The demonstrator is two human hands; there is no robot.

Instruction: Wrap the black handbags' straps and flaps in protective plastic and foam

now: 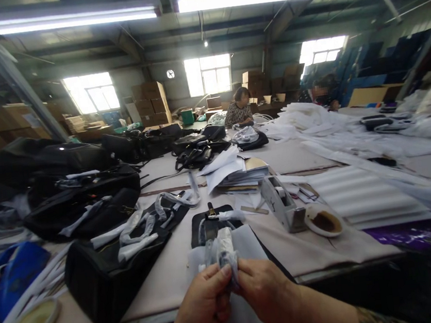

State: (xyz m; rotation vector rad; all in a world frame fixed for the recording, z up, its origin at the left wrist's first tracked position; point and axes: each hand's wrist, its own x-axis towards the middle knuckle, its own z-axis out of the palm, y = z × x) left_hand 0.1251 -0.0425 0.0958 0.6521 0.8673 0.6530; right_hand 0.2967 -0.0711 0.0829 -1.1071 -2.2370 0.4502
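Both hands meet at the table's near edge, closed round a bag handle (226, 246) wrapped in whitish, partly see-through film. My left hand (208, 299) pinches its lower end with thumb and fingers. Pressed against the other side of the wrapped handle is my right hand (267, 290), its fingertips partly hidden. Just beyond lies a black bag (197, 228) with a gold-coloured fitting, flat on the table. White sheets (248, 240) lie over part of it and under my hands.
A black handbag (92, 279) with wrapped handles lies to the left. Paper sheets (224, 173), a grey tape dispenser (278, 201), a tape roll (325, 221) and white foam sheets (363, 196) are ahead and right. Two people (238, 109) sit across the table.
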